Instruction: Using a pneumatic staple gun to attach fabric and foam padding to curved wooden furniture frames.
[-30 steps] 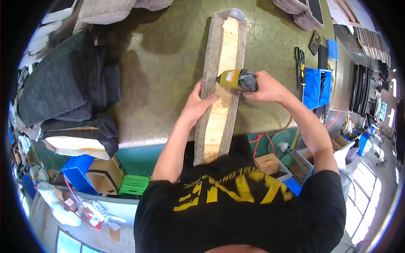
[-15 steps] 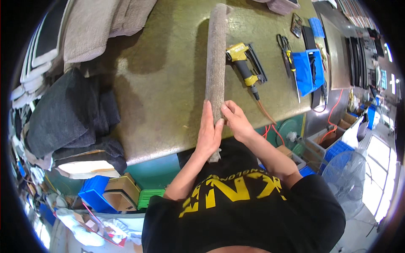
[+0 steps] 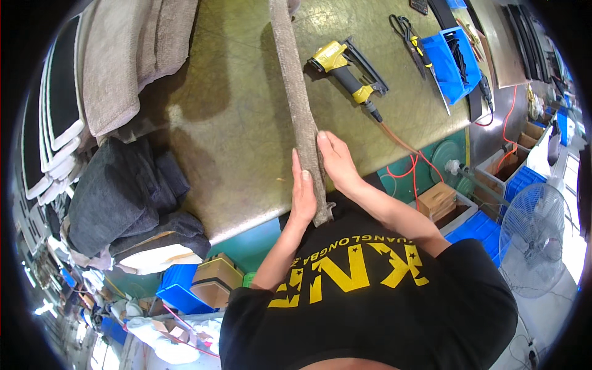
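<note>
- A cluttered workshop surrounds a greenish table (image 3: 234, 154) that fills the upper middle of the frame, with a wire-guarded fan (image 3: 533, 234) at the lower right and a cardboard box (image 3: 216, 274) below the table's front edge.
- A long grey-brown fabric-covered strip (image 3: 296, 92) runs from the top edge of the frame down to the centre, its lower end close against the person's black shirt (image 3: 370, 308).
- The left hand (image 3: 301, 196) lies along the strip's left side, fingers straight and not curled round it, the thumb at its near edge.
- The right hand (image 3: 339, 165) lies on the opposite side, a little higher in the frame, also flat with fingers extended (what its underside touches is hidden).
- The yellow-and-black nail gun (image 3: 354, 83) lies on the table right of the strip, well apart from both hands, its hose (image 3: 398, 139) trailing toward the table's edge.
- At the upper right sit a blue bin (image 3: 439, 65) and, just beside it, a yellow-and-black hand tool (image 3: 419, 52); dark grey cloth (image 3: 114, 197) is heaped at the left.
- The step in hand looks like steadying or squaring the strip between the palms, rather than fastening.
- From this pose, turning or lifting the strip would seem to call for even pressure from both sides, with its long far end kept under control.
</note>
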`<action>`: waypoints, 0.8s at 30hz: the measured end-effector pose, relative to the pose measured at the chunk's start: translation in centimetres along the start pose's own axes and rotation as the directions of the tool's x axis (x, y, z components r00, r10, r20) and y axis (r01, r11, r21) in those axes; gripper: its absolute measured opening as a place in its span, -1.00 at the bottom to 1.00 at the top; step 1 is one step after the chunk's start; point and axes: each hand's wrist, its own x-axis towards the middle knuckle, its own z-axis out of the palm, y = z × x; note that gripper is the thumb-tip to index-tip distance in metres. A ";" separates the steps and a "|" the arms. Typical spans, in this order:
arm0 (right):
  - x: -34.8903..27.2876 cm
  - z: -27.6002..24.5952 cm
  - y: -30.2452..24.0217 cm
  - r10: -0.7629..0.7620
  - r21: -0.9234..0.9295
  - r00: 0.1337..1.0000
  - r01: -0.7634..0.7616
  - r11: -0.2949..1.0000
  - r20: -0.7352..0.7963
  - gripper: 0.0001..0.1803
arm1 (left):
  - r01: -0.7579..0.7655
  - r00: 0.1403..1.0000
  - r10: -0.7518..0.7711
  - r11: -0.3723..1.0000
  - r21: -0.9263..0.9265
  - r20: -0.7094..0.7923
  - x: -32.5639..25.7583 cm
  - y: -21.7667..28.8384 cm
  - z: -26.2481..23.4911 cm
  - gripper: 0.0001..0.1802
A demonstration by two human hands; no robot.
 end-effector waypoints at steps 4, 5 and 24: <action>1.2 1.5 0.3 -0.288 -0.365 0.940 0.207 0.908 -0.181 -0.64 | 0.081 0.997 -0.082 0.969 -0.232 0.005 2.3 -0.2 -0.3 -0.29; 1.4 1.6 0.4 -0.311 -0.365 0.938 0.238 0.900 -0.156 -0.65 | 0.087 0.996 -0.089 0.960 -0.266 0.003 3.4 -0.1 -0.5 -0.29; 11.6 -8.3 -4.3 -0.542 -0.930 0.779 0.368 -0.009 0.314 -0.11 | 0.043 0.995 -0.078 0.901 -0.432 -0.062 6.4 0.9 -6.8 -0.34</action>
